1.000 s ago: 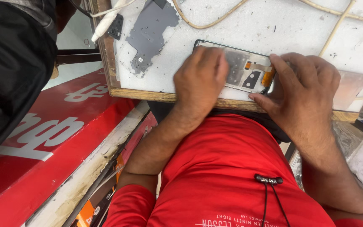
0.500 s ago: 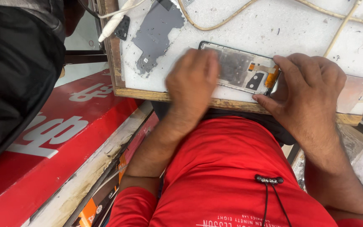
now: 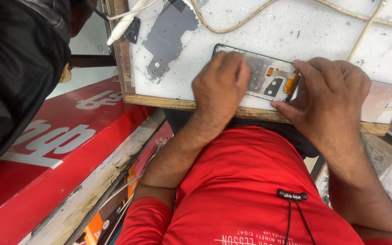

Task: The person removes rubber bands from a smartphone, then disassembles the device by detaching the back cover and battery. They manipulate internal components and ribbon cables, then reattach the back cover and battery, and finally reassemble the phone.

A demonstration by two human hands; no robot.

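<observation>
While pressed flat under both hands, lies face-down near the 6 o'clock edge of the scuffed white wooden-framed work board [image 3: 296, 31].

Left hand [image 3: 221, 86] spread palm-down on the opened black slab phone with bare inner plate and orange flex strip [image 3: 268, 79]; right hand [image 3: 332, 100] at its 3 o'clock end, fingertips pinning the edge. Probably light, thin, stiff yet fragile; best gripped by the long edges, clear of the ribbon. At 10 o'clock, a loose grey metal shield plate [image 3: 169, 38]; cream cable [image 3: 250, 16] at 12.

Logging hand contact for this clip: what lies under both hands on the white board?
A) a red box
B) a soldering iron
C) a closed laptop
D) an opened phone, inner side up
D: the left hand and right hand both press on the opened phone, its inner parts showing.
</observation>
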